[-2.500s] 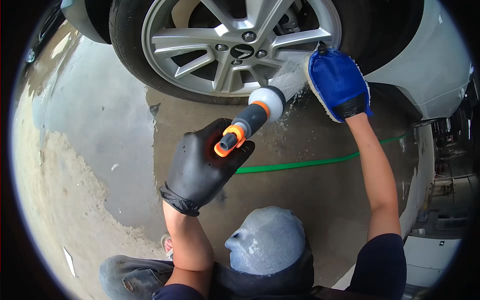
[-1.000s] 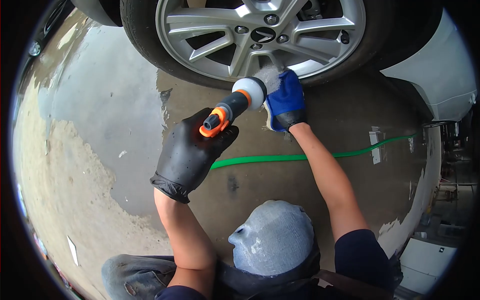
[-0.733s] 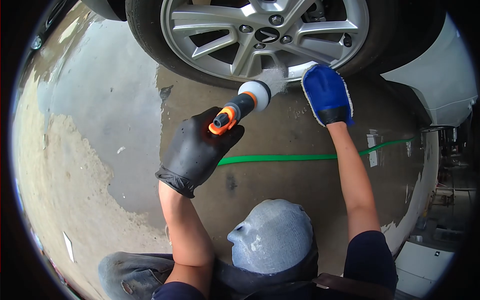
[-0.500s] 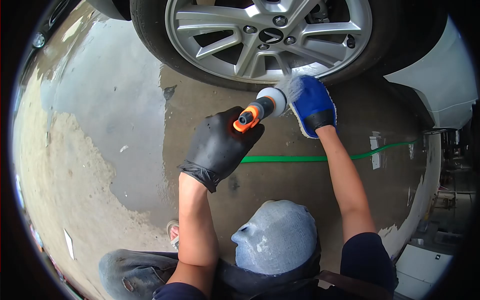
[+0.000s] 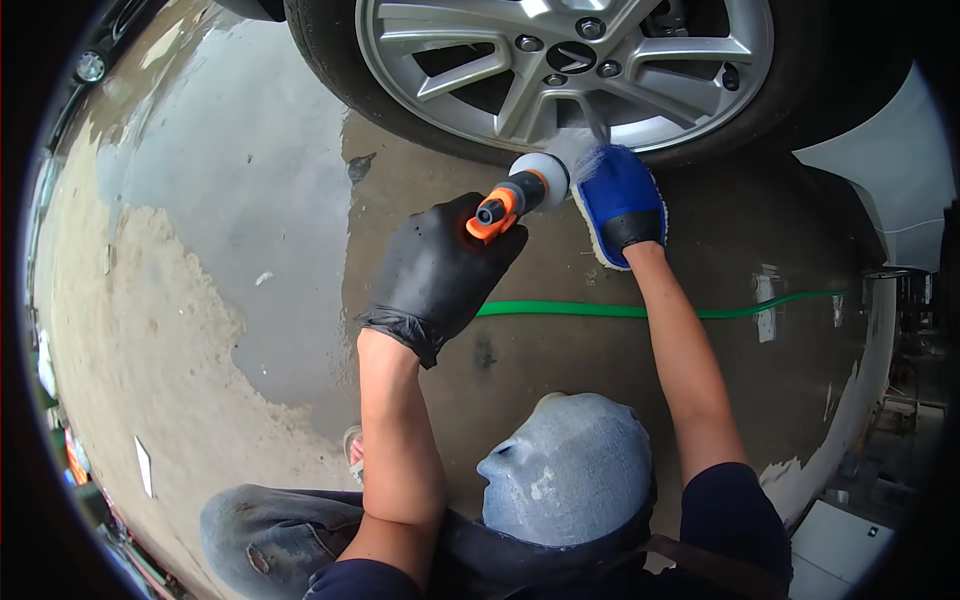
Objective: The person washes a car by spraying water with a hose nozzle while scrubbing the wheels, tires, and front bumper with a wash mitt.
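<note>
My left hand (image 5: 440, 265), in a black disposable glove, is closed around an orange and black spray nozzle (image 5: 515, 195) with a pale round head. A fan of water (image 5: 575, 152) leaves that head toward the lower rim of the alloy wheel (image 5: 515, 105). My right hand (image 5: 642, 252) is inside a blue wash mitt (image 5: 624, 185) edged with cream fleece, so its fingers are hidden. The mitt's far end is at the bottom of the rim and tyre (image 5: 325, 60), within the spray; contact is hard to make out.
A green hose (image 5: 590, 309) crosses the wet floor (image 5: 300, 190) behind my hands. My denim-covered knees (image 5: 570, 475) are close below my arms. A white car body panel (image 5: 880, 190) is at the right, and another vehicle's wheel (image 5: 90, 67) shows far left.
The wheel has shifted right and slightly up in view. Relative to it, the mitt and nozzle have moved left along the lower rim. Water still sprays.
</note>
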A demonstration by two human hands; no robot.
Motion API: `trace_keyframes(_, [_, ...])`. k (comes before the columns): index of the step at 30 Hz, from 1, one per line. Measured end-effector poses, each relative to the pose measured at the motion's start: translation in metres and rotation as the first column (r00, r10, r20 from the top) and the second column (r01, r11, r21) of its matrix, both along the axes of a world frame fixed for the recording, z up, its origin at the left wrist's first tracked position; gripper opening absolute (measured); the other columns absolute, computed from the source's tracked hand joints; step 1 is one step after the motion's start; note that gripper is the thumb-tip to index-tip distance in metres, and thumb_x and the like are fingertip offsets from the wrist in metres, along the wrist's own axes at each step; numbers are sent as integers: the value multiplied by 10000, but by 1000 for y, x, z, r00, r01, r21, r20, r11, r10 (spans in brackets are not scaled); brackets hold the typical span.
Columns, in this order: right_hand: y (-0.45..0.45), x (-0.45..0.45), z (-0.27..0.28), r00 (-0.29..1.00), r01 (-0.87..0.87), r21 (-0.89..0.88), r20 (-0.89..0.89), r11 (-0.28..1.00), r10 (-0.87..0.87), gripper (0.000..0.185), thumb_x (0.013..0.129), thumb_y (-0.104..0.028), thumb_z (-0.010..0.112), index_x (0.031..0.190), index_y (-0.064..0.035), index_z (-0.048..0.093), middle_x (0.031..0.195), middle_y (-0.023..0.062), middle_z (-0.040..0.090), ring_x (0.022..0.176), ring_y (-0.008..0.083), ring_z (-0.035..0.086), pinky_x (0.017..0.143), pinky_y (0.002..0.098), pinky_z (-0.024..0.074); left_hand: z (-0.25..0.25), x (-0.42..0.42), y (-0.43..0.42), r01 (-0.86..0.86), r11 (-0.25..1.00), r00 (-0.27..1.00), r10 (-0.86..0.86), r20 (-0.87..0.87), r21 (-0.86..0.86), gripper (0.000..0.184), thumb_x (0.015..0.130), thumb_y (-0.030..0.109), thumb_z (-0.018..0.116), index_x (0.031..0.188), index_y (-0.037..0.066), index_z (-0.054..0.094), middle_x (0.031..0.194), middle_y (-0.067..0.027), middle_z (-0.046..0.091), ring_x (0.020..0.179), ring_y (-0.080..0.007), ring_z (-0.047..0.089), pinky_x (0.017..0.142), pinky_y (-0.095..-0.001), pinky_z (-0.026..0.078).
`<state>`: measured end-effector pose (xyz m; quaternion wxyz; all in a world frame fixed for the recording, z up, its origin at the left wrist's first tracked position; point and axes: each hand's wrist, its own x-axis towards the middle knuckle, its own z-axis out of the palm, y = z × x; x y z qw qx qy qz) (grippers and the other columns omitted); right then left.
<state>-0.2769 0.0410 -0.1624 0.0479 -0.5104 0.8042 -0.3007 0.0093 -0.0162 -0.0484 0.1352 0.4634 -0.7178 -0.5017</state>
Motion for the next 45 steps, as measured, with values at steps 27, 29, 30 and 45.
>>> trace_keyframes(27, [-32,26,-29,889,-88,73,-445,993,111,331,1000,-224,542,1260,-30,609,1294,210,633,1187,420,604,1018,478,500,2,14,-12,-133,978,991,130,26,162,353,909,343,780,1048,23,731,680,-92,659,592,-181,642,612,-361,499])
trace_keyframes(29, [-39,27,-32,918,-132,-1,-378,991,122,316,991,-200,549,1246,-24,612,1293,212,635,1189,394,614,1019,471,503,-11,14,-12,-114,985,993,113,13,131,347,910,340,779,1049,26,732,676,-92,655,590,-184,642,608,-364,496])
trace_keyframes(30, [-48,24,-39,918,-126,5,-378,992,119,316,991,-200,549,1246,-24,612,1293,212,635,1189,394,614,1019,471,503,-16,12,-11,-94,991,996,95,-2,98,341,912,337,778,1049,28,732,673,-92,651,587,-186,642,603,-367,493])
trace_keyframes(45, [-91,8,-24,942,178,-395,-196,901,-272,178,932,-218,604,955,-58,677,930,227,700,882,435,667,776,500,529,-9,5,-14,-135,970,987,148,-54,201,244,933,227,766,1033,10,716,695,-25,642,591,-107,626,532,-284,477])
